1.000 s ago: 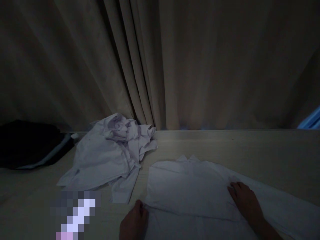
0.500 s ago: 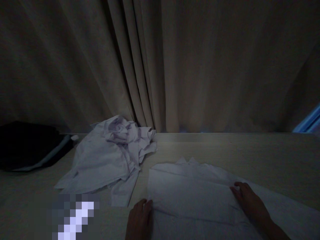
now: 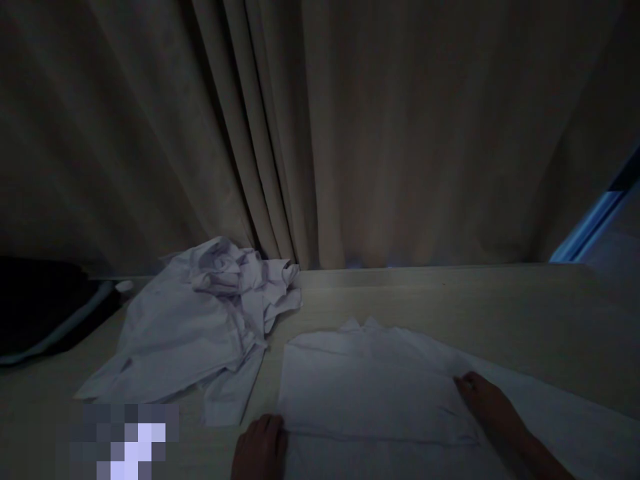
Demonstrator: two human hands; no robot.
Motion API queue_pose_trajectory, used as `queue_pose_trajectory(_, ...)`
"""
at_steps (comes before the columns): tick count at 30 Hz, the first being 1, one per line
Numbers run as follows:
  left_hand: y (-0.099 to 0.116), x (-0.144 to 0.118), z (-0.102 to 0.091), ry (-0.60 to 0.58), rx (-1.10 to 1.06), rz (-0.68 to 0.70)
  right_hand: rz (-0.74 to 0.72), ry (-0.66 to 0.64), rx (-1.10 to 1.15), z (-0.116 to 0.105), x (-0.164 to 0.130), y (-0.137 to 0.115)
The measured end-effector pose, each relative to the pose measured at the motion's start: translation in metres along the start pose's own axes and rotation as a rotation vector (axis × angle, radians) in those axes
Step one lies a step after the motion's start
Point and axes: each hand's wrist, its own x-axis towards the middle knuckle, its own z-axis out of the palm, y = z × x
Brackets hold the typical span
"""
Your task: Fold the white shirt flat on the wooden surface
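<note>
A white shirt (image 3: 370, 387) lies flat and partly folded on the pale table (image 3: 525, 320) in front of me, collar pointing away. My left hand (image 3: 260, 448) rests at the shirt's near left edge, fingers curled against the cloth. My right hand (image 3: 487, 403) lies palm down on the shirt's right side, pressing a folded edge. A sleeve or side panel (image 3: 575, 420) stretches out to the right past that hand. The room is very dim.
A crumpled pile of white shirts (image 3: 200, 320) sits to the left. A dark garment or bag (image 3: 45, 310) lies at the far left. Beige curtains (image 3: 320, 133) hang behind the table. A blurred patch (image 3: 125, 443) covers something at the lower left.
The view has shifted slightly right. Both hands have slid a little toward me along the shirt, staying on the cloth.
</note>
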Motion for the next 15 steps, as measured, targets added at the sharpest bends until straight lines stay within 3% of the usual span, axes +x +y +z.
queue_pose_trajectory(4,0.003,-0.001,0.003,0.017,0.023,0.016,-0.066,0.017,0.005,-0.014,-0.008,-0.009)
queue_pose_trajectory(10,0.005,-0.008,0.007,0.073,0.076,0.025,-0.047,0.157,0.292,-0.034,-0.030,-0.022)
queue_pose_trajectory(15,0.004,-0.008,0.010,0.066,0.089,0.021,0.111,0.059,0.504,-0.044,-0.058,-0.021)
